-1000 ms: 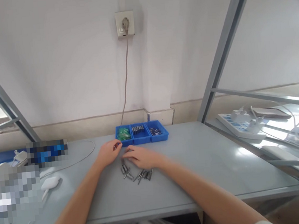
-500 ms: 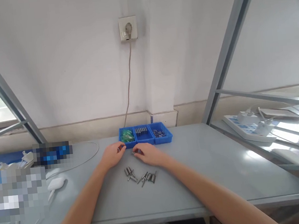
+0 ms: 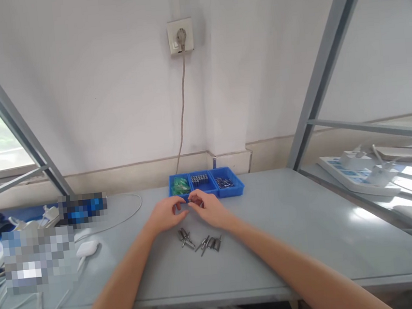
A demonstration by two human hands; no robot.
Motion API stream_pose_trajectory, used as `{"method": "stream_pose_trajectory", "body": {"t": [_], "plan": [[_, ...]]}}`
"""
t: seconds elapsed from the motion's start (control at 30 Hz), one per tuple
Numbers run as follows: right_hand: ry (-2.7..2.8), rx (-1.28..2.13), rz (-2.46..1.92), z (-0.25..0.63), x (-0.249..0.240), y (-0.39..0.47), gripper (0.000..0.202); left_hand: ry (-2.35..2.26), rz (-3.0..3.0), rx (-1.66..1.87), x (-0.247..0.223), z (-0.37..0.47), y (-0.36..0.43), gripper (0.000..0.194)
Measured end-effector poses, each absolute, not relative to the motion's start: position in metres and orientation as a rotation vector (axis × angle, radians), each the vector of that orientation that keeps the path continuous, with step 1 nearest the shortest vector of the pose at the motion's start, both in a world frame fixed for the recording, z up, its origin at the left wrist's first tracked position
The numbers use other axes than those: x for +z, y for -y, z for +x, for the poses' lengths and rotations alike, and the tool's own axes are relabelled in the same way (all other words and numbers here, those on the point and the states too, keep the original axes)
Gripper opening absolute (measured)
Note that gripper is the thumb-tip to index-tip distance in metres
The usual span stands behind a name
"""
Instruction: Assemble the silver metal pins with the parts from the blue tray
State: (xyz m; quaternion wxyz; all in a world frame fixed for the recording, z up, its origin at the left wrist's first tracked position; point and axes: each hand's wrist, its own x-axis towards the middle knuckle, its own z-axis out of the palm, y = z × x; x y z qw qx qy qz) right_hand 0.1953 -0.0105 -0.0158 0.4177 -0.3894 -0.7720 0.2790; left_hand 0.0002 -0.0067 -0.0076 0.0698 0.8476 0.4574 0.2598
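Observation:
My left hand (image 3: 167, 213) and my right hand (image 3: 210, 209) meet fingertip to fingertip just in front of a blue three-part bin (image 3: 237, 191). Both are closed in a pinch. Whatever they hold is too small and too covered by fingers to name. The bin's left section has green pieces (image 3: 180, 185), perhaps in clear bags. Short metal cylinders (image 3: 199, 179) stand in rows in the middle, and thin shiny metal pins (image 3: 224, 182) lie loose on the right. Nearer me, two small groups of metal parts with thin shafts (image 3: 186, 238) and cylindrical bodies (image 3: 210, 243) rest on the grey table.
White cables and a white charger (image 3: 87, 249) lie on the left side of the table (image 3: 291, 243). Grey metal frame posts (image 3: 307, 110) rise at both sides. Behind, a cord (image 3: 183, 98) hangs from a wall socket (image 3: 180, 36). Power strips (image 3: 357, 174) sit beyond the right post.
My hands have come together; their fingertips now touch or nearly touch, where a gap lay between them. The camera view has shifted slightly to the left. The metal parts on the table look unmoved.

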Motion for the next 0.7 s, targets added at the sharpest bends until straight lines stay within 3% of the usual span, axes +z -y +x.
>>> {"method": "stream_pose_trajectory", "body": {"t": [0.33, 0.5, 0.7], "plan": [[1.936, 0.711, -0.937, 0.1929, -0.0126, 0.0158, 0.007, -1.327, 2.587, 0.825, -0.0098, 0.0052, 0.0082, 0.021], [1.87, 0.865, -0.993, 0.1911, -0.0138, 0.0137, 0.019, -1.338, 2.602, 0.843, -0.0115, 0.0069, 0.0075, 0.018], [1.792, 0.923, -0.99, 0.1886, -0.0155, 0.0142, 0.015, -1.361, 2.626, 0.917, -0.014, 0.0077, 0.0066, 0.011]]}}
